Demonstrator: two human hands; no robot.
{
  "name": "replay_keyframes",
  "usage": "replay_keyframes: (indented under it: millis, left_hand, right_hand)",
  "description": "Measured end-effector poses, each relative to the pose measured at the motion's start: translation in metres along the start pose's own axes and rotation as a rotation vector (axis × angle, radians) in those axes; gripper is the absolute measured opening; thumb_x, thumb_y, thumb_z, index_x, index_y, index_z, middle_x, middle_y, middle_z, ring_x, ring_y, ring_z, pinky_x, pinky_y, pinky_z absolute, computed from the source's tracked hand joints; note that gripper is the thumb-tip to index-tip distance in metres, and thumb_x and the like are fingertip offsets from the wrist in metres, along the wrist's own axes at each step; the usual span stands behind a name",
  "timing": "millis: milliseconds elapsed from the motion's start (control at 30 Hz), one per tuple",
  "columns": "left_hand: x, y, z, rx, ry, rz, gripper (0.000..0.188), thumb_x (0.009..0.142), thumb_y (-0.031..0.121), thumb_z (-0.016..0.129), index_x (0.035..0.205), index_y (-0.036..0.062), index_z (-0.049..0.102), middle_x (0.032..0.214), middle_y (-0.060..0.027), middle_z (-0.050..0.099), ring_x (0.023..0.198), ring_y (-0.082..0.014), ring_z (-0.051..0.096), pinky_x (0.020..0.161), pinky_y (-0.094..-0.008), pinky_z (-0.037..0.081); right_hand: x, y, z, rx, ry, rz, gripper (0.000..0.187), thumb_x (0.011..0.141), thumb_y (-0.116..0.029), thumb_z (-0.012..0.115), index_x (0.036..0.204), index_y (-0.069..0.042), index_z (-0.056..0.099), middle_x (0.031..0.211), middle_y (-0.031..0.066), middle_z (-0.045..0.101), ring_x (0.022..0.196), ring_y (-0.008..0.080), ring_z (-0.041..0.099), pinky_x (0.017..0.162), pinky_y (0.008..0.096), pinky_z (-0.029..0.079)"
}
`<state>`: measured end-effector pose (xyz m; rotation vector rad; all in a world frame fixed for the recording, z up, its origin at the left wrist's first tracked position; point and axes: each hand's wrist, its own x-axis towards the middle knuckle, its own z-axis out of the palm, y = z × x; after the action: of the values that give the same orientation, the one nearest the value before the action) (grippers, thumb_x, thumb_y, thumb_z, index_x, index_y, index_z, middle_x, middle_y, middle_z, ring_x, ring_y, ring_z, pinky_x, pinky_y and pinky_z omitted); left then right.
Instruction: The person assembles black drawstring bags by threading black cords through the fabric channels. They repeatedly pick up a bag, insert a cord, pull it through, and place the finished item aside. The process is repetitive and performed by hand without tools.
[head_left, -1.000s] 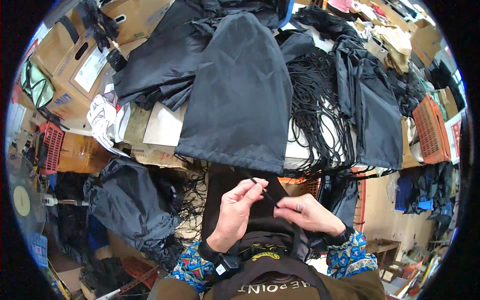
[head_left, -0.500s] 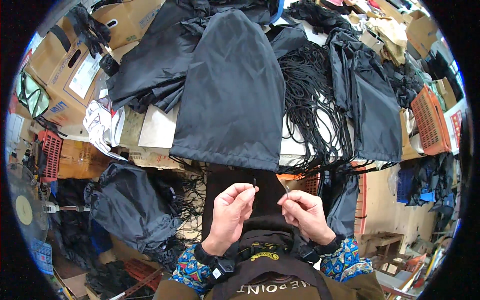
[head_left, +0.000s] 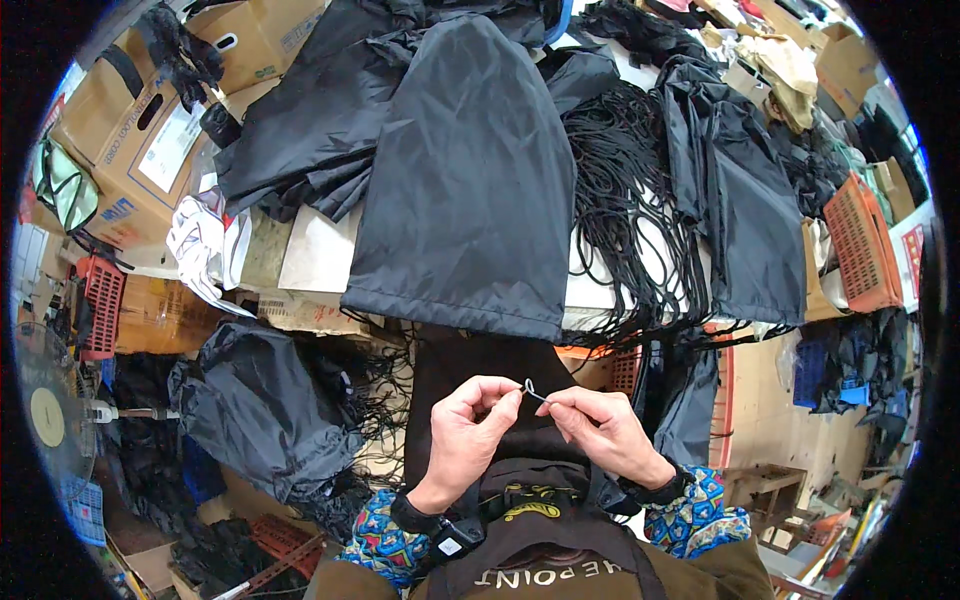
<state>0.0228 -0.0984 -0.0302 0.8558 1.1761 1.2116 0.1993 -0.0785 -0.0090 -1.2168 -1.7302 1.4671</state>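
My left hand [head_left: 465, 438] is closed in a pinch, with the tip of a black cord [head_left: 522, 390] just showing at its fingertips. My right hand [head_left: 605, 428] pinches the stem of a thin grey wire piece with a small loop [head_left: 530, 384] at its end. That loop meets the cord tip between the two hands; whether the cord passes through it is too small to tell. Just beyond my fingers, a black drawstring bag [head_left: 465, 190] lies flat with its hemmed edge over the table edge.
Many loose black cords [head_left: 640, 210] hang right of the bag, beside another black bag [head_left: 745, 200]. Black fabric [head_left: 310, 120] is heaped at the left. A cardboard box [head_left: 120, 140], white gloves [head_left: 205, 245], an orange basket [head_left: 862, 245] and a fan [head_left: 48, 415] stand around.
My hands have come closer together, bringing the loop of the wire piece to the cord tip. Before, the two were apart. The bags have stayed in place.
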Motion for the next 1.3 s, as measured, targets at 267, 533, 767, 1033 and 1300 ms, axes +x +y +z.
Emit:
replay_keyframes:
  millis: [267,533,767,1033,1300]
  left_hand:
    - [-0.001,0.001,-0.002,0.147,-0.005,0.07,0.006,0.086,0.003,0.061,0.091,-0.0011,0.063,0.077,0.0021,0.06,0.066,-0.0016,0.049,0.059,-0.0174,0.041]
    - [-0.001,0.004,-0.002,-0.024,-0.061,-0.065,0.018,0.089,0.01,0.061,0.103,-0.0014,0.063,0.079,-0.005,0.065,0.059,-0.004,0.053,0.051,-0.0177,0.043]
    - [0.004,-0.004,-0.007,-0.11,-0.166,-0.193,0.015,0.092,0.012,0.057,0.098,-0.0012,0.06,0.076,-0.0071,0.063,0.057,-0.0075,0.055,0.05,-0.0207,0.046]
    - [0.029,-0.076,0.021,0.524,-0.133,0.158,0.013,0.089,0.014,0.056,0.092,0.0014,0.06,0.076,-0.0153,0.062,0.066,-0.0238,0.063,0.06,-0.0335,0.049]
    - [0.056,-0.062,0.061,-0.199,0.164,-0.121,0.024,0.084,0.019,0.069,0.09,-0.0009,0.056,0.061,0.0025,0.049,0.04,-0.0032,0.037,0.035,-0.0216,0.028]
  right_hand:
    - [0.001,0.001,-0.005,0.069,-0.125,0.144,0.016,0.094,-0.016,0.052,0.095,-0.003,0.062,0.06,-0.0004,0.049,0.055,0.0061,0.046,0.05,0.024,0.039]
    - [0.002,0.001,-0.008,-0.056,-0.096,0.066,0.016,0.095,-0.013,0.052,0.092,0.0,0.061,0.059,-0.0021,0.048,0.053,0.0031,0.043,0.047,0.0213,0.035]
    - [-0.003,0.007,-0.001,-0.338,-0.04,-0.233,0.01,0.084,-0.007,0.058,0.091,-0.001,0.061,0.079,0.0143,0.061,0.072,0.0297,0.059,0.059,0.0348,0.049]
    - [-0.03,-0.05,-0.01,-0.245,-0.348,-0.776,0.006,0.077,-0.009,0.063,0.075,-0.007,0.058,0.12,0.0194,0.056,0.109,0.0337,0.054,0.099,0.0454,0.032]
    - [-0.042,-0.027,-0.05,0.53,-0.216,-0.301,0.015,0.094,-0.014,0.052,0.089,-0.001,0.059,0.069,0.0097,0.062,0.059,0.0143,0.057,0.05,0.0247,0.043]
